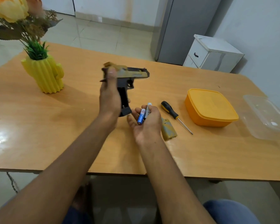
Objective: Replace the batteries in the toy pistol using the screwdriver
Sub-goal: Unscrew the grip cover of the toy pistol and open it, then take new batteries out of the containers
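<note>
Both hands are working above the middle of the wooden table (55,143), one gripping the toy pistol (129,75), the other two batteries (143,114).

The left hand (109,97) is clamping the pistol's rear and grip, holding it raised with the barrel running level toward the right edge and the black grip hanging down toward the near edge. Just right of the grip's foot, the right hand (145,125) is lying palm up, fingers curled around two cylindrical batteries, blue and white, their long axes tilting away. Beside that hand a flat camouflage-patterned cover (169,130) is lying, then a black-and-yellow-handled screwdriver (174,115), its metal shaft pointing toward the near right corner. A rounded orange plastic container (210,109) is sitting farther right.
</note>
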